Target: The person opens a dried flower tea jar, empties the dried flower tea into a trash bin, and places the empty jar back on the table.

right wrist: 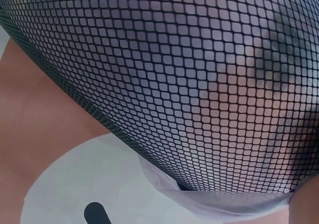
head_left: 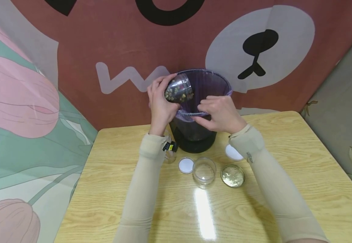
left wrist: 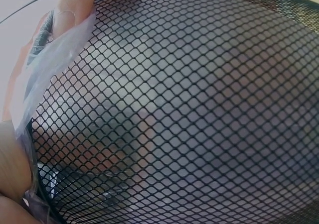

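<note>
A black mesh waste bin [head_left: 194, 135] stands upright, lined with a thin purple bag [head_left: 185, 116] folded over its rim. My left hand [head_left: 161, 106] grips a clear jar [head_left: 178, 88] tipped sideways, its mouth pointing right over the bin's opening. Small yellowish and dark pieces lie inside the jar. At the front right of the rim, my right hand [head_left: 219, 113] holds the rim and liner between thumb and curled fingers. Mesh [left wrist: 189, 94] fills most of the left wrist view, with fingers at the bag's edge; mesh [right wrist: 164, 69] also dominates the right wrist view.
In front of the bin on the wooden table [head_left: 109, 189] are a small white disc [head_left: 186, 165], a clear round container [head_left: 204, 170], a gold lid [head_left: 233, 176] and another white disc [head_left: 234, 152]. A clear container [head_left: 170, 157] is partly hidden by the left wrist. A printed cloth [head_left: 127, 40] hangs behind.
</note>
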Demonstrator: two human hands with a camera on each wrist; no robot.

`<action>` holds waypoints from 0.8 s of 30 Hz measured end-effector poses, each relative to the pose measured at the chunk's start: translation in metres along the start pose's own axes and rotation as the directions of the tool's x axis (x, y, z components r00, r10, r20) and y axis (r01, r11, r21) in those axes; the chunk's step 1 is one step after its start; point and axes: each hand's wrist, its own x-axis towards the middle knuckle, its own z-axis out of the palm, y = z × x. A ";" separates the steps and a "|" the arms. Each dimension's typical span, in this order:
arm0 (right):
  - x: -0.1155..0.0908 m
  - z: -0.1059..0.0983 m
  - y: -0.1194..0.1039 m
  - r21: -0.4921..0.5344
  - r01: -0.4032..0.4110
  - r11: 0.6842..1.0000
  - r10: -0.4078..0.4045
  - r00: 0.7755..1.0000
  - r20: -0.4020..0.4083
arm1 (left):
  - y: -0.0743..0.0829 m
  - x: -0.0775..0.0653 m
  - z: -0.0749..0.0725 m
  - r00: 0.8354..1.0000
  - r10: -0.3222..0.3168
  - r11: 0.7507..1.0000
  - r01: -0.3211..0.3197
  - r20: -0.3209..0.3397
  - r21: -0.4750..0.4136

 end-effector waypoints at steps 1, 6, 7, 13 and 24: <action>0.000 0.000 0.000 0.000 0.000 1.000 0.000 1.000 0.000 | 0.000 0.000 0.000 1.000 0.004 1.000 -0.004 0.001 0.002; 0.000 0.000 0.000 0.002 -0.003 1.000 0.003 1.000 0.005 | 0.001 0.001 -0.001 1.000 0.024 1.000 -0.024 -0.003 0.006; 0.000 0.000 0.000 0.003 -0.004 1.000 0.004 1.000 0.006 | 0.001 0.001 -0.001 1.000 0.027 1.000 -0.027 -0.002 0.007; 0.001 -0.001 -0.001 0.005 -0.007 1.000 0.007 1.000 0.005 | 0.000 0.002 -0.001 0.999 0.051 0.999 -0.051 -0.005 0.011; 0.001 -0.002 -0.001 0.009 -0.015 1.000 0.015 1.000 0.009 | 0.001 0.002 0.000 0.997 0.079 0.997 -0.078 -0.012 0.022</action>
